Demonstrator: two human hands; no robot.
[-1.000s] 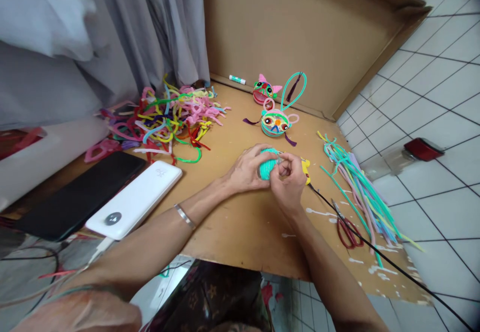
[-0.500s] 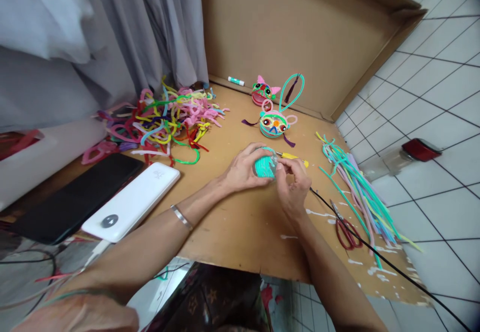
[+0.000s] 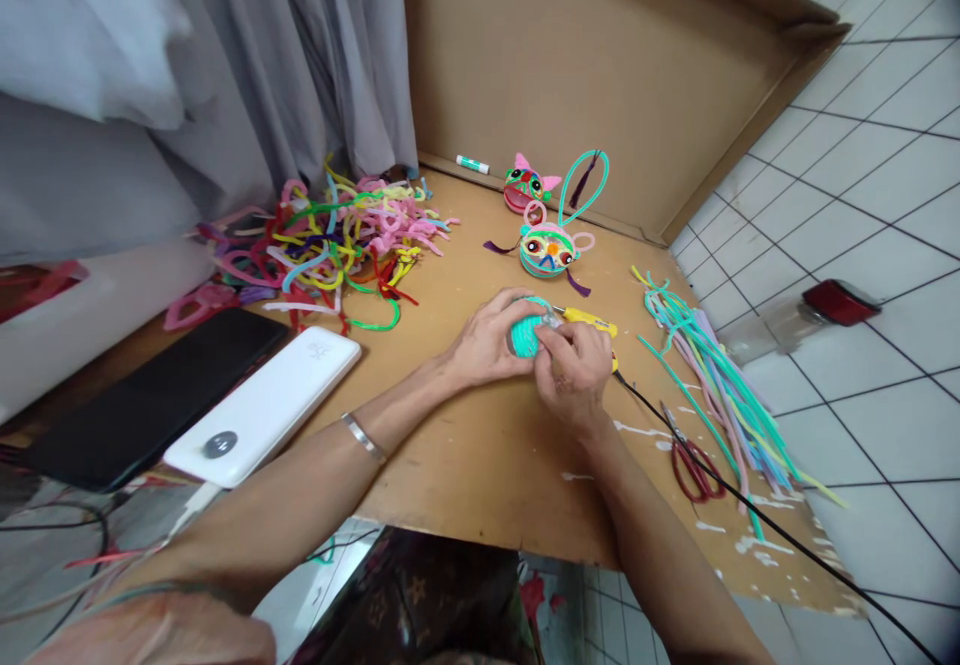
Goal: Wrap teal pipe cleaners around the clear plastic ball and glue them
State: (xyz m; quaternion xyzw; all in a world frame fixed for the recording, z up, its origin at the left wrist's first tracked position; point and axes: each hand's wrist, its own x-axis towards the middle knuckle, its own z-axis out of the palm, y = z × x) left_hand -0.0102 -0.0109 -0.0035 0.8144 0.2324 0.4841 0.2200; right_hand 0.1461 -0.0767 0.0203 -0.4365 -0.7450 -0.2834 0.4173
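Note:
My left hand (image 3: 486, 343) is wrapped round the left side of a small turquoise ball (image 3: 526, 333) above the middle of the table. Against the ball's right side, the fingers of my right hand (image 3: 576, 370) are pressed together; whatever they pinch is too small to make out. Just behind my right hand lies a yellow-handled tool (image 3: 590, 321), its black cord running to the lower right. Farther back are a decorated animal-face ball (image 3: 547, 251) with pink loop ears and a red-and-green one (image 3: 523, 187) with pink pointed ears.
Tangled pipe cleaners (image 3: 337, 235) lie at the left, near a white power bank (image 3: 262, 405) and a black phone (image 3: 150, 395). A pipe-cleaner bundle (image 3: 720, 385) and red-handled scissors (image 3: 696, 470) are at the right. Cardboard (image 3: 570, 75) stands behind. A glue stick (image 3: 472, 164) lies there.
My right hand has moved slightly left, and its fingers now cover more of the ball's right side. More of the yellow tool shows. My left hand has stayed nearly still.

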